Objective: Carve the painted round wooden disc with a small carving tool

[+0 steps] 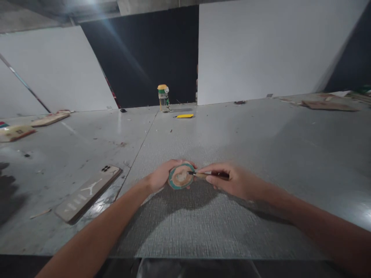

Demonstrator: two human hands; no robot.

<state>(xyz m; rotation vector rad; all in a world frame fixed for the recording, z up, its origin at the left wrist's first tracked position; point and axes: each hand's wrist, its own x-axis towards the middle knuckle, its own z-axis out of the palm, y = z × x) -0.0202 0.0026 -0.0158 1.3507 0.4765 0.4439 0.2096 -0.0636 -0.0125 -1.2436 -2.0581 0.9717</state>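
Observation:
My left hand is wrapped around the edge of a round disc, holding it tilted just above the table. The disc has a teal outer ring, a tan band and a pale heart-like shape in the middle. Pinched in my right hand is a slim wooden-handled tool with a short metallic end. That end meets the disc's face near the right side of the heart. Whether it is a brush or a carving blade is too small to tell. Some left fingertips are hidden behind the disc.
Left of my forearm lies a phone, with a cotton swab beside it. Farther back are a yellow cutter knife and a drink bottle. Wooden pieces lie at the back right; panels stand behind the table.

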